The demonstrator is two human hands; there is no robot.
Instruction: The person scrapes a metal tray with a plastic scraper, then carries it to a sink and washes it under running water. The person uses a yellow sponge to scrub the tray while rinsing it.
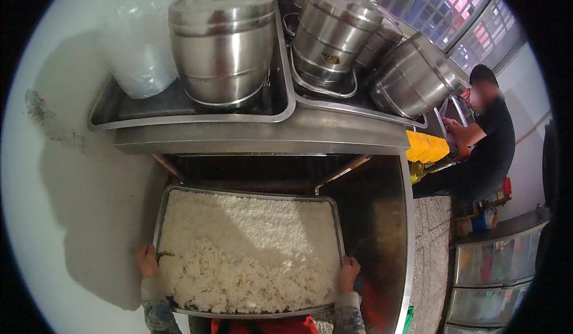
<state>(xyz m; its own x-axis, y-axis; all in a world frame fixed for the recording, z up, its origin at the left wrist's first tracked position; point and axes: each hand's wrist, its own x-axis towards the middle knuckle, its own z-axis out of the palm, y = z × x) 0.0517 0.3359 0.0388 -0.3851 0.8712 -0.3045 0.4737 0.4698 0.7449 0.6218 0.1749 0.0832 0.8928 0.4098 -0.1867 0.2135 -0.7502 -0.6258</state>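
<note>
A rectangular metal tray [253, 314] full of white cooked rice [250, 249] is between my hands. My left hand [147, 261] grips its left side rim, and my right hand [349, 273] grips the right one. The rice lies smooth and flat toward the far end and is loose and clumped at the near end. Dark metal shows at the tray's near left corner. Beyond the tray is the dark opening of a stainless steel cabinet [264, 137]; the tray's far rim is at this opening.
Stainless steel insulated barrels [224, 52] stand in metal trays [192, 120] on the cabinet top, beside a clear plastic bag [145, 70]. A yellow cloth [427, 147] hangs at the right. A person in black [485, 141] sits farther right, near plastic drawers [497, 260]. A wall [98, 199] runs along the left.
</note>
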